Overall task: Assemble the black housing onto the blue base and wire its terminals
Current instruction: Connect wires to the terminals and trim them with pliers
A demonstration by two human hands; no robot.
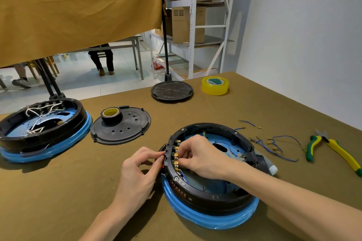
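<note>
The blue base (211, 217) carries the black housing (207, 193); left hand (141, 170) pinches its rim, right hand (197, 156) pinches a terminal (176, 155), which may bend if forced.

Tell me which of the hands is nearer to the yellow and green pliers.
Right. The right hand works inside the black housing, closer to the pliers; the left hand is outside its far rim.
</note>
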